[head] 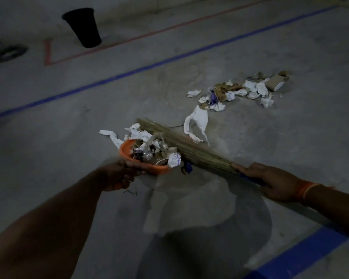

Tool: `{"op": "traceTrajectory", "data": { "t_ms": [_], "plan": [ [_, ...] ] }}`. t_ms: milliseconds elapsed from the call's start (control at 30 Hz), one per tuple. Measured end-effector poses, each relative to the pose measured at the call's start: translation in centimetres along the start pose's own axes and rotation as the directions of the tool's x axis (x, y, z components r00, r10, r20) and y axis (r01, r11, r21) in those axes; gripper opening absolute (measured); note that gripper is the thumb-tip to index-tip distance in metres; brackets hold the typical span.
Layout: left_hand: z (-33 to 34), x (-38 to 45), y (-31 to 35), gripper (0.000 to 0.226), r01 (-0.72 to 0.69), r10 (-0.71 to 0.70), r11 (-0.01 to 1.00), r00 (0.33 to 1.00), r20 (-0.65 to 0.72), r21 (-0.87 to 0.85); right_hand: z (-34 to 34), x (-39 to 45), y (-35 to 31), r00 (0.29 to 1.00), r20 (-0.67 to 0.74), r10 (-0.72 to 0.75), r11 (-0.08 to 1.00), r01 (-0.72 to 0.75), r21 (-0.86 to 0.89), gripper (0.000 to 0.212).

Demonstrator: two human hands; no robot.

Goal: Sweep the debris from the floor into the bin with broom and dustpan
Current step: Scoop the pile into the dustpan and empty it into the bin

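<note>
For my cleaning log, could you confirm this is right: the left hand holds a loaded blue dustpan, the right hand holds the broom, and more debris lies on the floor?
Nearly: the head view shows the dustpan is orange, not blue. The rest stands.

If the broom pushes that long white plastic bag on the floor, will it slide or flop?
The long white plastic bag lies limp and crumpled on the grey concrete floor, so it probably flops and folds. It looks thin and light, so the straw broom may snag it or flick it aside.
</note>
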State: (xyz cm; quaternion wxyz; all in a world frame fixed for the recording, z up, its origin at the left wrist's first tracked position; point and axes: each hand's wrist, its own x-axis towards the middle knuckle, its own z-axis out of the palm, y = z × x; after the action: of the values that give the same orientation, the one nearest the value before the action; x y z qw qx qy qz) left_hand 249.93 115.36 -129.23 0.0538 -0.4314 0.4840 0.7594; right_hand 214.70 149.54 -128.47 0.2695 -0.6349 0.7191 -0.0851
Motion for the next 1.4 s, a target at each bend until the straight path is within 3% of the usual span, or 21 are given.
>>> {"op": "traceTrajectory", "data": {
  "t_ms": [167,333,533,733,933,1200,1400],
  "plan": [
    [1.8,0.0,3.9,0.036,-0.082,0.081,0.995,0.997,0.019,0.058,-2.1,-0.6,0.8,0.998,-0.065,0.015,0.998,-0.02,-0.064,0.1],
    [4.4,-2.2,10.0,0.029,-0.08,0.079,0.996,0.997,0.017,0.051,-7.9,-1.5,-1.0,0.992,-0.101,0.069,0.991,-0.08,-0.105,0.106],
    [5.1,-8.6,22.0,0.041,-0.111,0.112,0.993,0.994,-0.016,0.043,-22.6,0.2,-6.0,0.991,-0.114,0.062,0.985,-0.079,-0.153,0.108],
    [2.2,-13.6,36.4,0.031,-0.139,0.139,0.99,0.99,-0.002,-0.022,-39.2,5.7,-11.6,0.991,-0.103,0.083,0.975,-0.102,-0.196,0.107],
    [-4.4,-12.9,50.3,0.027,-0.151,0.152,0.988,0.988,-0.029,0.032,-50.2,16.5,-13.7,0.992,-0.117,0.045,0.965,-0.073,-0.251,0.105],
    [-15.5,-3.7,63.4,0.026,-0.197,0.181,0.978,0.965,-0.191,-0.064,-60.2,38.4,-11.7,0.999,-0.041,-0.026,0.967,0.015,-0.254,0.105],
    [-25.8,1.8,72.7,0.029,-0.234,0.199,0.964,0.951,-0.238,-0.128,-67.5,55.6,-13.1,0.999,-0.028,-0.04,0.959,0.031,-0.281,0.104]
  ]
}}
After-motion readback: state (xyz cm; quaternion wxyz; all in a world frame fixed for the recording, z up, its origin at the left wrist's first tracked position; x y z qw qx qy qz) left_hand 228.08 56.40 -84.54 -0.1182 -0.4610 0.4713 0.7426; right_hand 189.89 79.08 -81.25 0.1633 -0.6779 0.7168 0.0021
